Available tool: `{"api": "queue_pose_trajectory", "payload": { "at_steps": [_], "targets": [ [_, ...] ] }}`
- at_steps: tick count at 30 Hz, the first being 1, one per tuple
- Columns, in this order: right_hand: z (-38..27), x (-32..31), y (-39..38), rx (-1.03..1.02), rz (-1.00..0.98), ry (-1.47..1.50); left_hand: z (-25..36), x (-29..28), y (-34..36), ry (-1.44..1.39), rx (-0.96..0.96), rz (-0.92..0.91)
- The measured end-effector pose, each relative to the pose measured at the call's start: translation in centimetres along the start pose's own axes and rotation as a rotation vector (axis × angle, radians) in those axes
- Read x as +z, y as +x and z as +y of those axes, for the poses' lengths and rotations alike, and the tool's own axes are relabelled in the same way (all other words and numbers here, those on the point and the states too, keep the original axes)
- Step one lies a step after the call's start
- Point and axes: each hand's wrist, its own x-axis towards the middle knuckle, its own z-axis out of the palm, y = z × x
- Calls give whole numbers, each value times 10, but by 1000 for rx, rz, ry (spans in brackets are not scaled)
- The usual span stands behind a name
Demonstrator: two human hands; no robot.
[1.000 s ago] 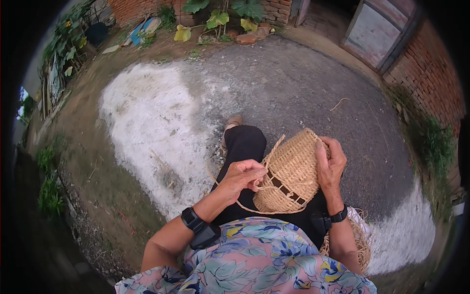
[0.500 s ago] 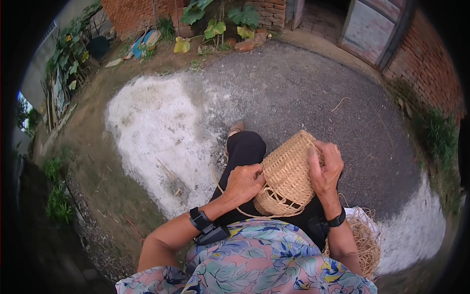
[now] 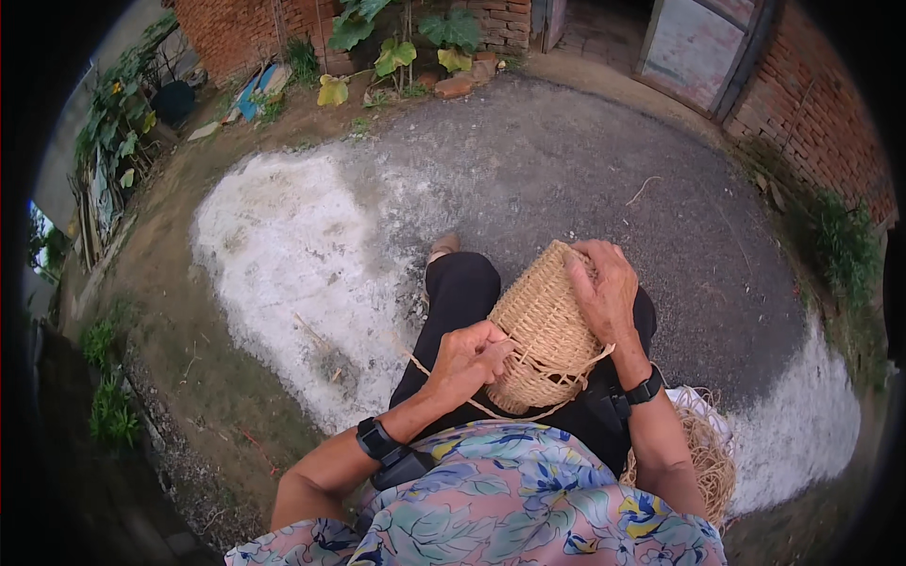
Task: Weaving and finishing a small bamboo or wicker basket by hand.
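A tan woven straw basket (image 3: 543,307) rests tilted on my lap, over my dark trousers. My left hand (image 3: 470,358) is closed in a pinch at its left side; the fingertips press on the weave, and whether they also hold a strand is too small to tell. My right hand (image 3: 607,291) grips the far right side of the basket, thumb on the near face and fingers over the edge. A gap in the weave shows near the lower end. A loose straw cord (image 3: 491,412) loops below the basket, and a strand juts out at its right.
A bundle of loose straw cord (image 3: 703,453) lies beside my right forearm, on something white. Grey gravel ground (image 3: 566,160) and a white powdery patch (image 3: 293,245) spread ahead. Farther off are leafy plants (image 3: 394,57), brick walls and a doorway with a pale door (image 3: 694,52).
My right hand has shifted up along the basket's edge. The basket has turned slightly, and a strand now sticks out at its lower right. My left hand stays at the left side.
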Motion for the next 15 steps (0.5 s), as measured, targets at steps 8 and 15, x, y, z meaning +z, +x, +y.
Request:
{"api": "queue_pose_trajectory", "payload": {
  "at_steps": [8, 15],
  "targets": [
    [4, 6, 0, 12, 21, 31, -14, -15, -10, -917, -15, -9],
    [0, 6, -1, 26, 53, 88, -55, -35, -4, -935, -44, 18]
  ]
}}
